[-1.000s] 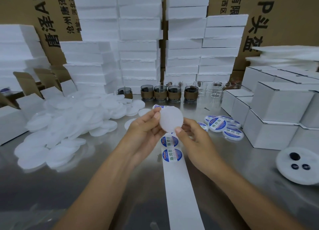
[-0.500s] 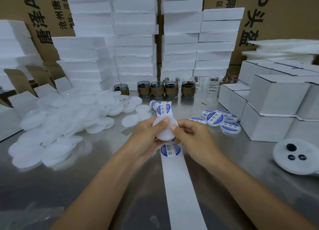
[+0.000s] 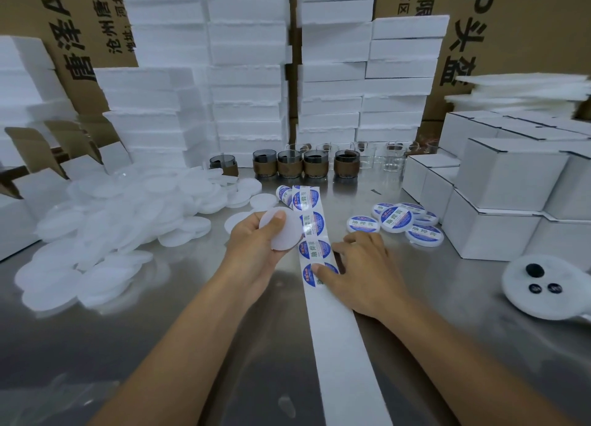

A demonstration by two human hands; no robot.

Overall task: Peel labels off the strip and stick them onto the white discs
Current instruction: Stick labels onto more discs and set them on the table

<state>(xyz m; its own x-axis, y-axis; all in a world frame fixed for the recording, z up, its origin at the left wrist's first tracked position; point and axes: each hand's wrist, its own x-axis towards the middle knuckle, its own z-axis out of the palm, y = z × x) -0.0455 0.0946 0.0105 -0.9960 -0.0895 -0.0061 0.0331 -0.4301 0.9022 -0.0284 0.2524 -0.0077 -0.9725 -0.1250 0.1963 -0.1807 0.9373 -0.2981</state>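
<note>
A white backing strip runs down the middle of the steel table, with round blue-and-white labels on its far part. My left hand grips a plain white disc just left of the strip, thumb on its face. My right hand lies on the strip, its thumb pressing the nearest label and its fingers spread on the table. A heap of bare white discs covers the left. Several labelled discs lie at the right.
White cartons stand stacked on the right, foam blocks and cardboard boxes behind. A row of brown-sleeved glass cups lines the back of the table. A white lid with black dots sits at the right edge.
Both hands have come down from holding the disc together above the strip. The right hand let go of the disc and now presses on a label; the left keeps the disc.
</note>
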